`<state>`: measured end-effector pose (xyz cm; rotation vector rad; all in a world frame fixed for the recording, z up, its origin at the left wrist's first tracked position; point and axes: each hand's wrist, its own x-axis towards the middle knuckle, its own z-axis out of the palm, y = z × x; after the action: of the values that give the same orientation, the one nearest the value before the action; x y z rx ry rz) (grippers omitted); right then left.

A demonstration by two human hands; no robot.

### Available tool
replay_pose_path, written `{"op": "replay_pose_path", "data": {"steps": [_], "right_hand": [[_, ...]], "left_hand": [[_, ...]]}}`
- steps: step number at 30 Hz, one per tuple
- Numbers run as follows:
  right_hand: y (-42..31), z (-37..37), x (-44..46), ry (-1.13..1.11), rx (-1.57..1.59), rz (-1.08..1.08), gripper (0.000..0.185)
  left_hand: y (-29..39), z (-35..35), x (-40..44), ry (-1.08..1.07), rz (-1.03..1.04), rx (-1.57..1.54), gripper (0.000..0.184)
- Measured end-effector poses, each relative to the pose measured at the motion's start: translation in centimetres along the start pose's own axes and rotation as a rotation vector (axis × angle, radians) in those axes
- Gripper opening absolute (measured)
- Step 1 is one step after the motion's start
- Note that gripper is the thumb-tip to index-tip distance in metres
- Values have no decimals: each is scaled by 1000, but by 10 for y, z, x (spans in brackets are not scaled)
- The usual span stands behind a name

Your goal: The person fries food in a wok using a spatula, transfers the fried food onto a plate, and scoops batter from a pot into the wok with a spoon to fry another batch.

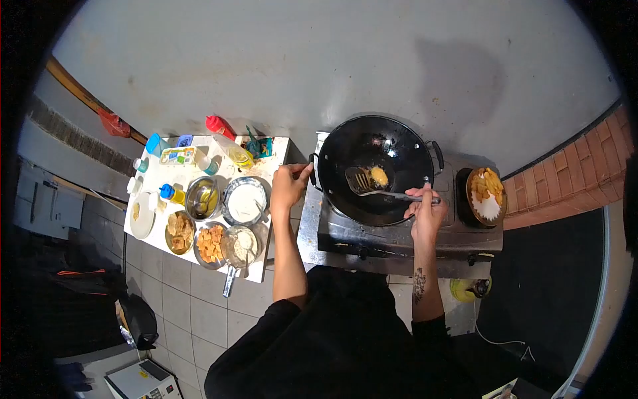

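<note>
A large black wok (345,149) sits on the stove, tilted slightly toward me. My left hand (290,184) grips the wok's left handle, fingers closed round it. In my right hand (426,211) is a slotted spatula (359,179), held by its handle with the blade down in the wok. Touching or just beside the blade lies a small golden fried piece (379,175) near the wok's bottom. Right of the wok, a plate (495,217) lined with white paper carries fried pieces (490,181).
The metal stove (332,243) runs under the wok. On the white table (282,147) at left stand a bowl of white batter (244,202), a saucepan of flour (240,245), a bowl of orange chunks (210,245), an oil bottle (236,153) and a red squeeze bottle (219,126).
</note>
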<state>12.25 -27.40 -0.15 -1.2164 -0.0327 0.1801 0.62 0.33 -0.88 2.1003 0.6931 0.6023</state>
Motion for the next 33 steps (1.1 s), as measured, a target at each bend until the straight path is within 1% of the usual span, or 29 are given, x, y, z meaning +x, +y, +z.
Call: {"op": "replay_pose_path", "data": {"steps": [2, 6, 9, 11, 12, 14, 21, 23, 26, 30, 32, 33], "right_hand": [[3, 2, 1, 31, -55, -15, 33], [9, 7, 4, 38, -75, -40, 34], [10, 8, 5, 69, -80, 1, 37], [9, 12, 1, 82, -61, 4, 38], [11, 12, 0, 84, -61, 4, 38], [16, 13, -3, 61, -17, 42, 38], [16, 20, -17, 79, 14, 72, 39], [14, 20, -20, 98, 14, 106, 38], [15, 19, -25, 81, -27, 95, 39], [16, 21, -23, 90, -45, 93, 37], [15, 22, -21, 80, -99, 74, 37], [15, 22, -19, 83, -100, 75, 37]], "left_hand": [[2, -1, 1, -38, -48, -3, 29], [3, -2, 0, -35, -51, -5, 29], [3, -2, 0, -24, -26, -19, 29], [4, -2, 2, -75, -145, -25, 29], [4, -1, 2, -77, -144, -25, 29], [1, 0, 1, -14, -42, -10, 30], [2, -1, 2, -33, -27, -4, 31], [4, -2, 3, -60, -118, -24, 32], [-5, 2, 4, -70, -153, -42, 30], [-8, 4, 3, -45, -150, -101, 27], [-4, 4, 3, -54, -218, -102, 24], [-6, 5, 3, -57, -218, -103, 24]]}}
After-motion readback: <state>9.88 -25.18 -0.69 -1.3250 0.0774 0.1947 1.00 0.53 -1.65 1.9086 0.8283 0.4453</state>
